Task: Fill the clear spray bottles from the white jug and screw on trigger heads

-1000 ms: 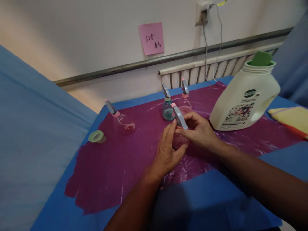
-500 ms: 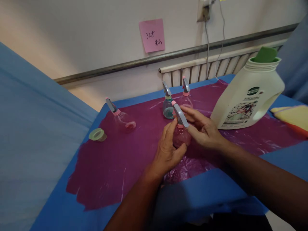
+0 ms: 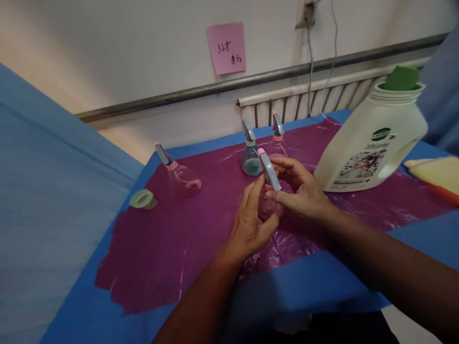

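A clear pink spray bottle (image 3: 269, 205) with a grey trigger head (image 3: 269, 169) stands on the purple plastic sheet (image 3: 161, 243). My left hand (image 3: 253, 222) is wrapped round its body from the left, thumb low at the front. On the right side, my right hand (image 3: 299, 188) grips the pink collar just under the trigger head, thumb in front. Behind these hands stand a teal spray bottle (image 3: 252, 160) and another pink spray bottle (image 3: 278, 145). A further pink spray bottle (image 3: 184, 180) stands to the left.
Right of my hands stands a large cream jug (image 3: 369, 143) with a green scoop (image 3: 402, 79) in its mouth. A green cup-like piece (image 3: 143, 199) lies at left, a yellow cloth (image 3: 435, 172) at far right. Curtains flank the blue table (image 3: 77, 296); a railing is behind.
My right thumb has moved down and left, from the trigger head to the collar. The view has shifted slightly; the bottle remains between my hands.
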A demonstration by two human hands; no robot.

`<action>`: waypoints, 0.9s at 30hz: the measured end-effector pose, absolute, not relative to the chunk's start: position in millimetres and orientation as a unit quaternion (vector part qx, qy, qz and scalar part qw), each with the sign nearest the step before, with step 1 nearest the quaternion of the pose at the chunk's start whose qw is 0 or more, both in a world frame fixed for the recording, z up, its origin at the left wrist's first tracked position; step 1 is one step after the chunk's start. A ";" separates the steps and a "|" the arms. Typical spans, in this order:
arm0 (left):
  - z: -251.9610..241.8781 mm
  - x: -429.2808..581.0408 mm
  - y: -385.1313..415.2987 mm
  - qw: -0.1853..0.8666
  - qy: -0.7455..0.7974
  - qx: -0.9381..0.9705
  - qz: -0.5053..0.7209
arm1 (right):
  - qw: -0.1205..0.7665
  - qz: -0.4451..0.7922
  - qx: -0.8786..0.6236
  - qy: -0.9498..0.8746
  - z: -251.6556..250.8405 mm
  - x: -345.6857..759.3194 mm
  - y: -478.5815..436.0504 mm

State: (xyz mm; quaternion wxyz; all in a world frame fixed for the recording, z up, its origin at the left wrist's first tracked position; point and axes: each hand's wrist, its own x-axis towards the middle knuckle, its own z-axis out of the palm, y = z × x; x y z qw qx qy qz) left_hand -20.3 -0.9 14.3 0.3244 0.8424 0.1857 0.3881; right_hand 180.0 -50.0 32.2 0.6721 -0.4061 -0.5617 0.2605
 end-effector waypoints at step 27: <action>15.5 -21.6 0.0 0.316 0.177 0.851 0.381 | 0.640 0.262 -0.417 -0.589 34.9 186.4 -59.7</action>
